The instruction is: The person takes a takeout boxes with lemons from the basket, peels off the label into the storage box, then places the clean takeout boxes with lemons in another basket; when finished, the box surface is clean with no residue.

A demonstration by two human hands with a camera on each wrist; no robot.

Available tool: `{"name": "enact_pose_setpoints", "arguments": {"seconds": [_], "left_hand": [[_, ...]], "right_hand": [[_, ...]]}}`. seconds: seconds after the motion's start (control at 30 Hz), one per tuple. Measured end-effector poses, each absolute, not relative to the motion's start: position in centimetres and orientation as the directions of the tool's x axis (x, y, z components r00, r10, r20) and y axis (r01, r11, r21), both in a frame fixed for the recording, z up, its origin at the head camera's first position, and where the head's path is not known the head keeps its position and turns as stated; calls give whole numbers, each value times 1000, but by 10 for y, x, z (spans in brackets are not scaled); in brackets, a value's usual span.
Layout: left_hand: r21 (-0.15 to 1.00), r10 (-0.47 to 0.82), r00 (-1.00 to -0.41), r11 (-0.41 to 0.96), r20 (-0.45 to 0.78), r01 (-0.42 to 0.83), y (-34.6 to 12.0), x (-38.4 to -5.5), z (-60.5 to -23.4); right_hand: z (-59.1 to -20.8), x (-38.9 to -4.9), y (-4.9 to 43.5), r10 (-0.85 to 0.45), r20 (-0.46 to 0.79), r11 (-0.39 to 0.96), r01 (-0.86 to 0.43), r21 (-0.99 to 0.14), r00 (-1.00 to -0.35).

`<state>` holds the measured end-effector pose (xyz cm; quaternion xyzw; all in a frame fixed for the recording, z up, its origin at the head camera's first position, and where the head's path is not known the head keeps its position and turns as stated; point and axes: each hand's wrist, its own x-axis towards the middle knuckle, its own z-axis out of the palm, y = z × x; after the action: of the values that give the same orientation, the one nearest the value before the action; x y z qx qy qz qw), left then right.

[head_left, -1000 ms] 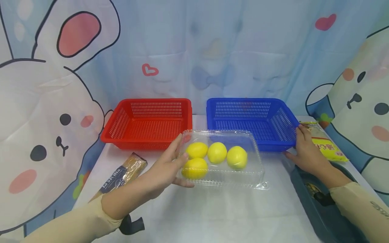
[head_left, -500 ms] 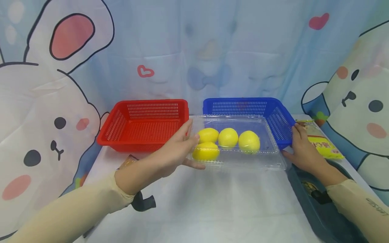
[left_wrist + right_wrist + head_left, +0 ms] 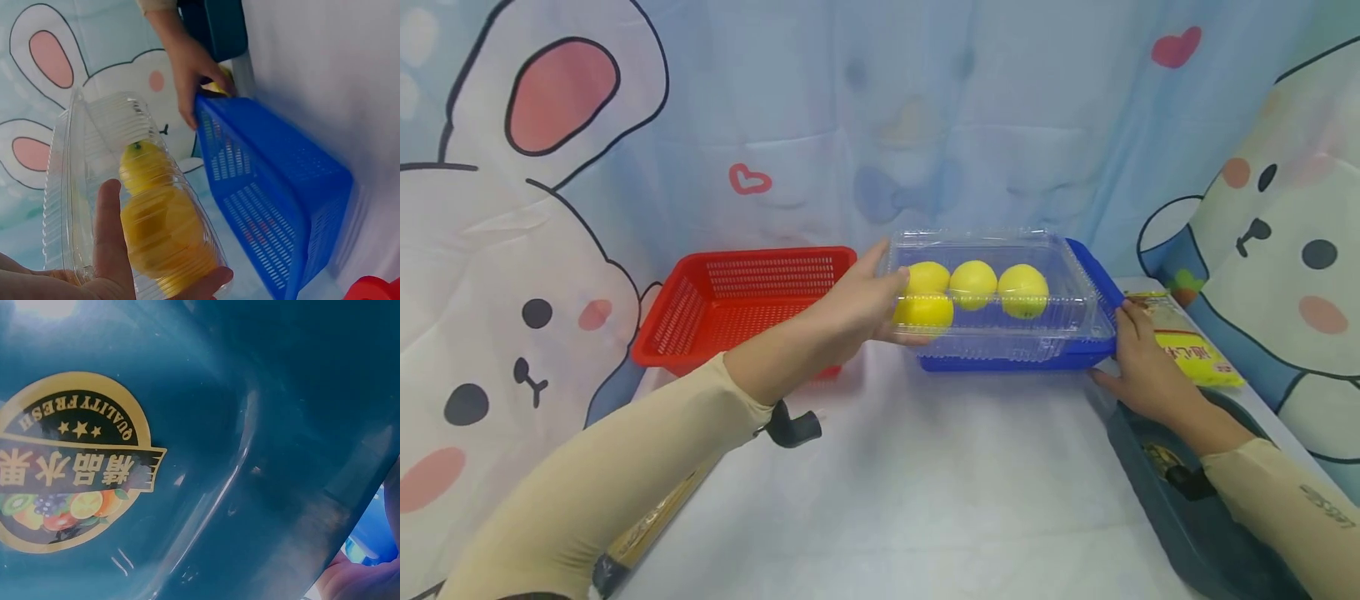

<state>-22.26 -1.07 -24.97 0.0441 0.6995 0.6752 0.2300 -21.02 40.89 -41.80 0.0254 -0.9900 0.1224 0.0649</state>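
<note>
A clear plastic clamshell box [image 3: 1067, 321] with several yellow lemons [image 3: 973, 285] inside is held at its left end by my left hand [image 3: 861, 304]. The box hovers over the blue basket [image 3: 1015, 364] and is seen partly in front of it. In the left wrist view, the thumb and fingers lie around the box's end, and the basket's open side [image 3: 256, 212] shows apart from it. My right hand [image 3: 1150, 367] grips the blue basket's right rim. The right wrist view shows only a sliver of that hand [image 3: 362, 581] at the lower right.
Left of the blue basket stands a red basket [image 3: 658, 354]. Beneath the right forearm lies a dark teal tray [image 3: 1150, 500] with a fruit sticker [image 3: 81, 469]. A yellow packet [image 3: 1198, 358] rests behind it. Another packet [image 3: 655, 517] is partly hidden by the left sleeve.
My left hand has carried the box of lemons away from me and to the right, from in front of the baskets to over the blue one. The right hand keeps its hold on the rim.
</note>
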Motion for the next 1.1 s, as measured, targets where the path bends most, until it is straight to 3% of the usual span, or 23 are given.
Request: {"name": "enact_pose_setpoints", "arguments": {"seconds": [0.67, 1.1], "left_hand": [[953, 403, -864, 106, -302, -284, 46, -281, -261], [931, 391, -844, 144, -366, -336, 76, -308, -288]], "right_hand": [[-414, -207, 408, -32, 98, 970, -55, -239, -995], [-413, -206, 409, -49, 109, 967, -74, -242, -993]]}}
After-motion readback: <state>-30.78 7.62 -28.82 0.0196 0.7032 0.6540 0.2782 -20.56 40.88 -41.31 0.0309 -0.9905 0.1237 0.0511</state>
